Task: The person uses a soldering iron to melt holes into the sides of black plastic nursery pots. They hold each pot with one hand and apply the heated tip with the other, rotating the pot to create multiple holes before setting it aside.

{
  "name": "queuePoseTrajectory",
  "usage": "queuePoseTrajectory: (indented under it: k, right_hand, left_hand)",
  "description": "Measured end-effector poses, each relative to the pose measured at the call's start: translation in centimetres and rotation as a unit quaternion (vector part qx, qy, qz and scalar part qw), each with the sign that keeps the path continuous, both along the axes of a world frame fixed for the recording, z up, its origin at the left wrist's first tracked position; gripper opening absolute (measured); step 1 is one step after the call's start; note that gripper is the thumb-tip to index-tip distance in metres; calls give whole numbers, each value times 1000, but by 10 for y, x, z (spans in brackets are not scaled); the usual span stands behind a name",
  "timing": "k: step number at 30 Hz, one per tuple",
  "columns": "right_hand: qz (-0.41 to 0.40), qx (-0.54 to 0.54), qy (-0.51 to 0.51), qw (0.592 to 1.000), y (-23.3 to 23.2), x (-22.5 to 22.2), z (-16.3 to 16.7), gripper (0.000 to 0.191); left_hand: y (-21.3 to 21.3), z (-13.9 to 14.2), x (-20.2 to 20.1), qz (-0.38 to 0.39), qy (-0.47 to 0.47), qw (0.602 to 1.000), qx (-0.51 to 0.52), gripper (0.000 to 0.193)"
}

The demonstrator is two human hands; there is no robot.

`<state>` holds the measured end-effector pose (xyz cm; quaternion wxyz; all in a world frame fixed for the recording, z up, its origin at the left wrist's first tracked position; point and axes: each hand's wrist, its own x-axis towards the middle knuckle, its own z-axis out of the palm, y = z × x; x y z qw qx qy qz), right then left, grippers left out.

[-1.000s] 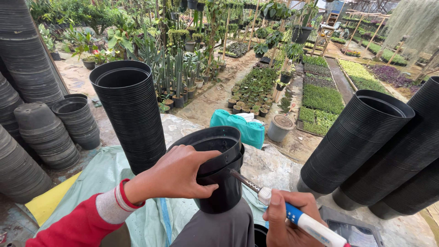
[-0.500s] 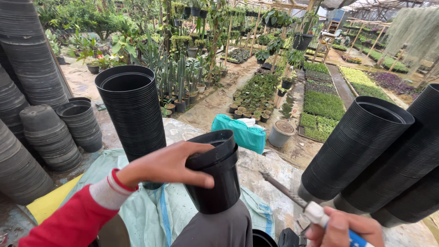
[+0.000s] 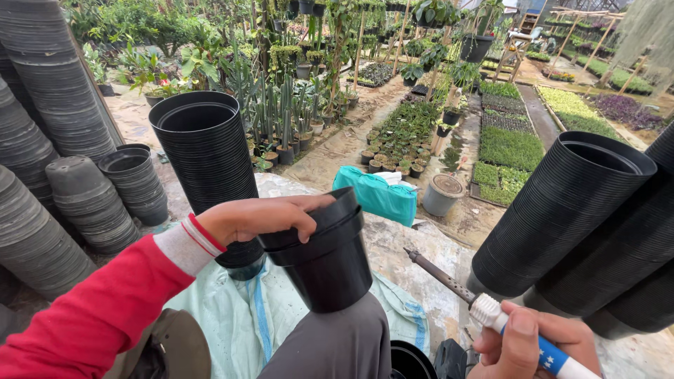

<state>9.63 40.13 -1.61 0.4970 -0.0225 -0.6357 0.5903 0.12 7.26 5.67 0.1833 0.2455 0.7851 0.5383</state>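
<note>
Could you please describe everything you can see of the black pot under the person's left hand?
The black pot looks like smooth plastic, round and tapering downward, with a thick stepped rim. It stands upright on the person's grey-clad knee, tilted slightly. The left hand lies over its rim, fingers curled across the opening. Whether several pots are nested cannot be told.

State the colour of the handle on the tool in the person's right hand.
White at the ribbed collar, then blue, on the tool handle in the right hand; seen in the head view.

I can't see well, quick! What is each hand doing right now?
Left hand: closed over the rim of the black pot resting on the knee.
Right hand: closed around the soldering tool, tip free in the air.
</note>
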Motion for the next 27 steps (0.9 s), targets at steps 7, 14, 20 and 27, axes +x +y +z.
queuePoseTrajectory:
  k: [7,14,20,27]
  right_hand:
    - [42,-1,4,999,0,-1,-4,35]
    - [35,34,7,999,-7,3,-4,39]
    - [58,16,12,998,-22,9,3,31]
    - [63,39,-5,997,-29,10,11,29]
  left_hand:
    - [27,13,18,93,137,976,-142,42]
    - [15,33,27,21,230,956,-180,48]
    - [29,25,33,140,249,941,-182,49]
    - [17,18,36,56,282,953,-99,44]
